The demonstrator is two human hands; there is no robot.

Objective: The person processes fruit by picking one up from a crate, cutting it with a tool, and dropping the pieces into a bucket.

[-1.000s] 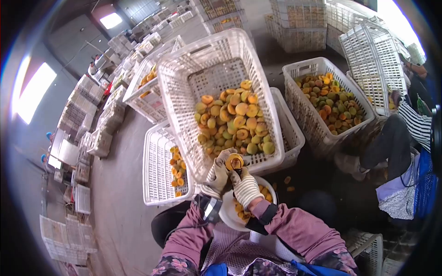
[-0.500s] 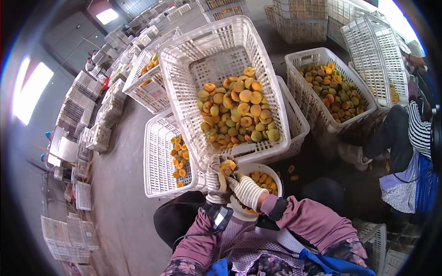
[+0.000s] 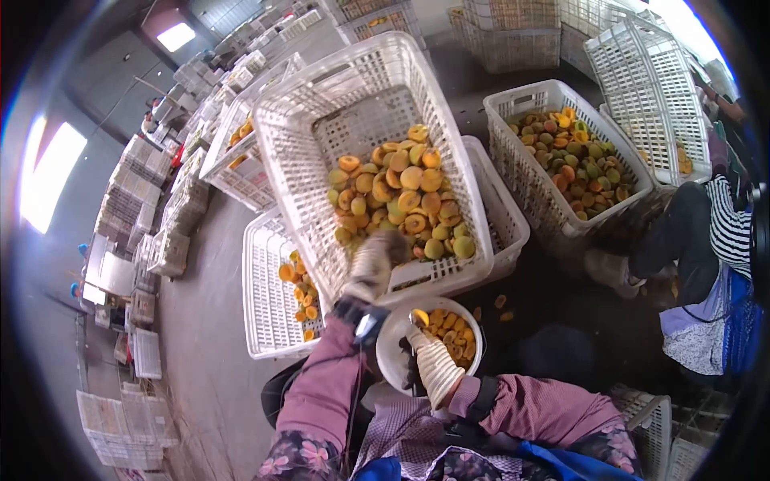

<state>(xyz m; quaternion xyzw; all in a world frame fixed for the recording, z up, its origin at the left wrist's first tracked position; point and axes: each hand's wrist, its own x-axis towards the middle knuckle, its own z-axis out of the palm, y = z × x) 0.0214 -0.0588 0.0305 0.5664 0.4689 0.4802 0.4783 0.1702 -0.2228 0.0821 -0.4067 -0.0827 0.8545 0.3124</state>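
Two gloved hands: the left hand (image 3: 377, 258) is hanging over the near end of the large crate (image 3: 365, 120), in the middle of the frame, its fingers blurring against the fruit (image 3: 405, 188); whether it is gripping or merely touching one, I cannot tell.
Right hand: this hand (image 3: 433, 362) is curling over the bucket (image 3: 391, 345), lower centre of the frame; an orange fruit piece (image 3: 420, 317) is showing at its fingertips; whether they are pinching it, I cannot tell.
Fruit: green and orange, some cut, it is lying heaped toward the near right of the large crate; the crate is tilting toward the person and resting on another crate (image 3: 507, 220).
Bucket: white and round, it is holding cut fruit (image 3: 455, 333); a few scraps (image 3: 500, 301) are lying on the floor just to its right.
Side crates: one at centre left (image 3: 269, 280) is holding orange halves (image 3: 305, 301); one at upper right (image 3: 513, 172) is holding more mixed fruit (image 3: 581, 164).
Wrists: a dark band (image 3: 484, 398) is circling the right; a small device (image 3: 370, 325) is sitting on the left.
Neighbour: another person in a striped sleeve (image 3: 730, 212) is sitting at the right edge.
Background: stacked crates (image 3: 132, 188) are lining the left side.
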